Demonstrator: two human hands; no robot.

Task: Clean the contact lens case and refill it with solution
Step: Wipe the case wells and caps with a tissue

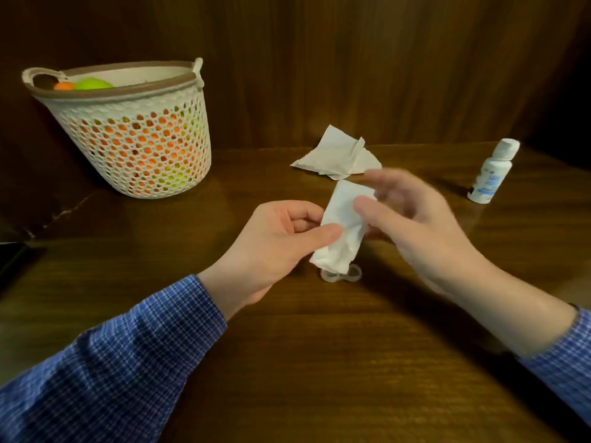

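Left hand (275, 244): thumb and curled fingers pinch the tissue (343, 225) at its left edge.
Right hand (415, 225): blurred; thumb on the tissue's right edge, other fingers loosely spread above it; cannot tell if it grips.
Case (341, 274): clear, on the table (319, 362), just below the fingers, partly hidden by the tissue.
Second tissue (339, 155): crumpled, beyond the fingertips.
Bottle (492, 172): upright, capped, far right of the right fingers.
Basket (128, 129): far left, well apart.

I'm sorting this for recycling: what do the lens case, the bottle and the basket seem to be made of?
Lens case: clear plastic, likely glossy, since the wood shows through its two round wells. Bottle: opaque white plastic with a smooth sheen, printed label and ribbed cap. Basket: probably moulded white plastic; its regular honeycomb holes show orange and green contents, with a brown rim.
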